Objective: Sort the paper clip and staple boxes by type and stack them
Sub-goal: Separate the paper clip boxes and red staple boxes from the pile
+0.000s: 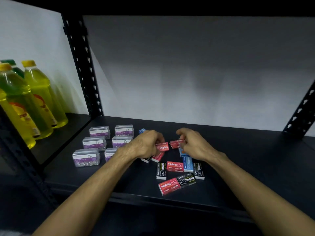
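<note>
Gripping red staple boxes [162, 147], both hands, clear paper clip boxes [86, 157] grouped left

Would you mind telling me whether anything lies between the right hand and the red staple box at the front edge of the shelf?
Yes. Between the right hand and the front red staple box lie a blue staple box, another red staple box and a black staple box that touches the front one. They lie flat, so reaching over them looks possible.
</note>
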`<action>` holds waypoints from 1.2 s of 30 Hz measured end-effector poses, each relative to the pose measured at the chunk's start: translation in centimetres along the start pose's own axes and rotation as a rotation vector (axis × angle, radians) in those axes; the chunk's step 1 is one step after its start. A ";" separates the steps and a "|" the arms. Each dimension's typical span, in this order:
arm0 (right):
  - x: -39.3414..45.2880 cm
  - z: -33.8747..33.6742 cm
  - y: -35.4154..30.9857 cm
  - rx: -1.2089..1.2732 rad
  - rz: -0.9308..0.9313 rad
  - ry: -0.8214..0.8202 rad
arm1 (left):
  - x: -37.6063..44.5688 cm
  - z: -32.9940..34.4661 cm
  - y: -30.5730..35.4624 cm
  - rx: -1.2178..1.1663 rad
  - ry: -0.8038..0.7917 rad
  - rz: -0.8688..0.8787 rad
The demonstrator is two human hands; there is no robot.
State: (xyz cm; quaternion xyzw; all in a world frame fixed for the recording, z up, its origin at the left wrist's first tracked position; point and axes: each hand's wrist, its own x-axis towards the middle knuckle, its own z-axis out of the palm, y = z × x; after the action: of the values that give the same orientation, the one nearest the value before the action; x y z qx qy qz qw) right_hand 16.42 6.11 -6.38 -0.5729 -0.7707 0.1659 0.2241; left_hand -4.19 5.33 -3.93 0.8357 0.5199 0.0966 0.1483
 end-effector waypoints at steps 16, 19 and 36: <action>-2.6 -1.2 0.2 -0.048 -0.040 -0.158 | -1.2 1.3 0.0 -0.233 -0.001 -0.029; -2.7 -1.3 0.3 -0.025 -0.019 -0.184 | -1.4 1.4 0.0 -0.250 0.004 -0.039; -4.6 -4.0 3.0 0.075 0.038 -0.088 | 0.3 1.0 1.4 -0.296 0.058 0.015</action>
State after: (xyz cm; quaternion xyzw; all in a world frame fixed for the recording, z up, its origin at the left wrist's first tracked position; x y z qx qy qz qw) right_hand 22.10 2.54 -5.28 -0.5708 -0.7620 0.2242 0.2081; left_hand -2.58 4.85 -4.35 0.8055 0.4977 0.1973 0.2541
